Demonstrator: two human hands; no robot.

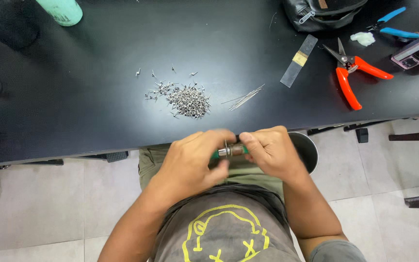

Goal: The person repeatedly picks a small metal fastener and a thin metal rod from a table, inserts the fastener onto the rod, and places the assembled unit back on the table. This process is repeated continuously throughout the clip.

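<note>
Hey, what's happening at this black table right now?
A seated person holds a small green-handled tool with a metal tip between the left hand and the right hand, just off the edge of the black table. A thin wire seems to stand up at the tip. On the table lie a heap of small cut wire bits, a few long straight wires and orange-handled cutters.

Hands: left hand (190,162) and right hand (270,153) meet on a small tool (231,151) just off the table (73,97) edge.
Pile of pins (185,98): on the table, beyond the hands.
Wires (244,98): right of the pile.
Cutters (352,73): far right.
Bottle (61,10): back left.
Cup (306,150): beside the right hand, below the table edge.
</note>
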